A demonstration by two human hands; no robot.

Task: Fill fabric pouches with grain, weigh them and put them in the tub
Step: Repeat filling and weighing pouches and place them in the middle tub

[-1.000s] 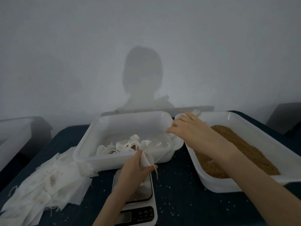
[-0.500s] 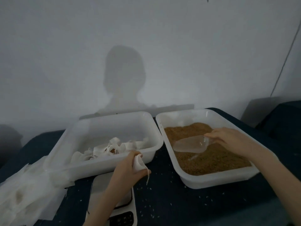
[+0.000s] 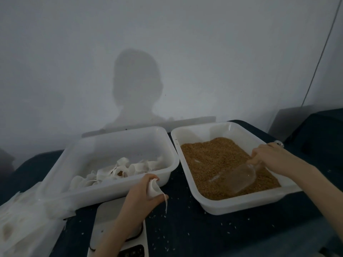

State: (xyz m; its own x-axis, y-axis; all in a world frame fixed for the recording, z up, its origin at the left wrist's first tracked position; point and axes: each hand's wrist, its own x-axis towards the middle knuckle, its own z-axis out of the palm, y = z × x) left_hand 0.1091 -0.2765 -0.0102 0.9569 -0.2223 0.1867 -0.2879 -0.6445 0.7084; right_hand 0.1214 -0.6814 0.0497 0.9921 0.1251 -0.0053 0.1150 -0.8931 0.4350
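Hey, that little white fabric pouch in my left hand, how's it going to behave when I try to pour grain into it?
The pouch looks limp: it bunches where the left hand pinches it, so its mouth will probably sag shut unless held open. It seems very light, with a loose drawstring dangling that may snag. Grain from the clear scoop in the right hand could easily spill past it.

Two tubs abreast on tabletop [image 3: 185,229].
Pouch tub [image 3: 118,190] at 10 o'clock; grain tub [image 3: 239,205] at 2; scale [image 3: 105,223] at 6; loose pouches [image 3: 22,227] at 8.

Clear glossy plastic scoop [image 3: 239,178], smooth white plastic tubs [image 3: 168,156], thin white cloth pouch [image 3: 153,189], granular brown grain [image 3: 213,156]
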